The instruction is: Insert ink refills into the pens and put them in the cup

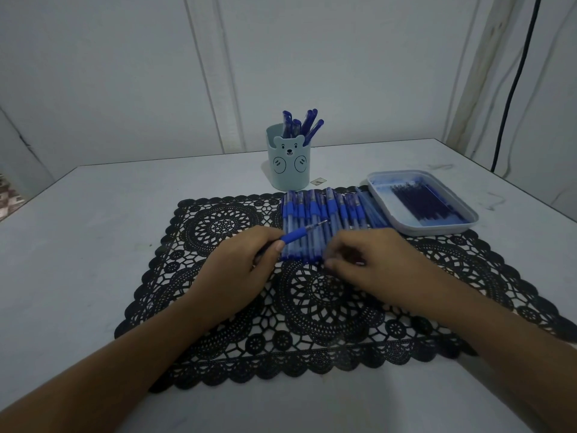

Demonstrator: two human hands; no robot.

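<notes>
Blue plastic pen in the left hand: light, thin, stiff barrel, rubbery grip sleeve near the tip, so it shouldn't slip if pinched there. Best hold looks like the sleeve or the barrel just behind it; metal tip sticks out up-right and is the fragile end. Left hand fingers are curled together around the rear of the pen, thumb pressed on the sleeve, so it's clamped, held low over the near end of the pen row. Right hand is just beside it, fingers bent down and close together at the near end of the row; cannot tell if it's pinching anything, too dark under the palm. Row lies side by side on the black lace mat, touching the tray on the right. Refills sit in that tray: thin tubes, likely flexy and easy to bend, take near mid-length and feed straight. Bear cup stands behind the row, apart from it, already holding several pens upright and leaning.
</notes>
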